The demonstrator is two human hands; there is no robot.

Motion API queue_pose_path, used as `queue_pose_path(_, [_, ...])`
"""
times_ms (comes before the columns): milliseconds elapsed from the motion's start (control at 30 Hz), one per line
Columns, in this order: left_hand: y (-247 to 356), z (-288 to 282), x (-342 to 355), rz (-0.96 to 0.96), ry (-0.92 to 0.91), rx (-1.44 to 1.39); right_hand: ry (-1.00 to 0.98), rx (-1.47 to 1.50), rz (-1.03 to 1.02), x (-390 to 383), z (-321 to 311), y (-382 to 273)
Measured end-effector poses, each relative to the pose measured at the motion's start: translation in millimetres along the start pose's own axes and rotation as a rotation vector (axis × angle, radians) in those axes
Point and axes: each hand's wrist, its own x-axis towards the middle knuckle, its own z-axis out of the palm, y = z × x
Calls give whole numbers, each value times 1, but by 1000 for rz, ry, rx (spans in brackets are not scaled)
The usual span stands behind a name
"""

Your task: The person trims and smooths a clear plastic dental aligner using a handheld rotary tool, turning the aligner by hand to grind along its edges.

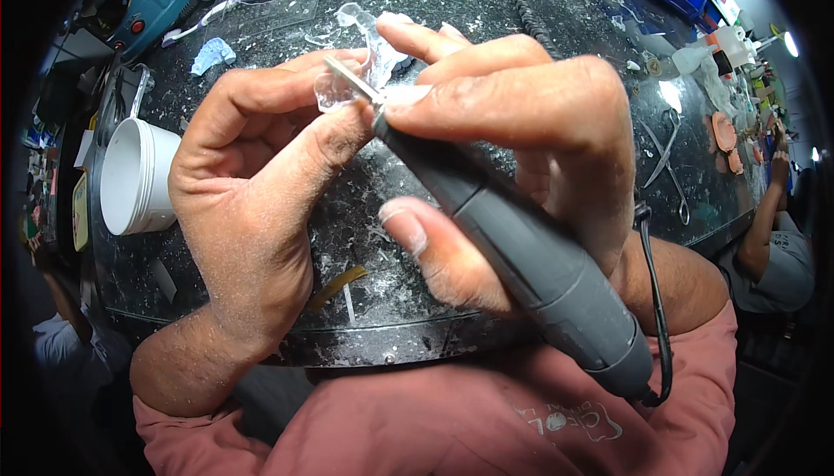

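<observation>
So the dusty black table (478,7) is sitting under all this. The right hand (565,102) is gripping a chunky dark grey rotary handpiece (521,254), the left hand (252,189) is pinching a clear plastic piece (376,49) up over the table, and the handpiece's skinny metal bit (351,79) is angling across it.

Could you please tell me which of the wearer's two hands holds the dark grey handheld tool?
The right hand: it grasps the dark grey tool, whereas the left hand pinches a clear plastic piece instead.
</observation>
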Motion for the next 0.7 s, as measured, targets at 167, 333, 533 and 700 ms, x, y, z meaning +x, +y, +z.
queue_pose_path(167, [0,-1,1,17,9,1,-12,-107,-143,2,-1,4])
queue_pose_path(333, [-3,-3,1,101,8,104,27,-88,-168,2,2,9])
queue_pose_path(533, [-2,-4,6,255,-26,257,44,11,-155,2,8,5])
queue_pose_path(700, [-1,-4,3,251,14,407,37,-57,-48,1,6,-1])
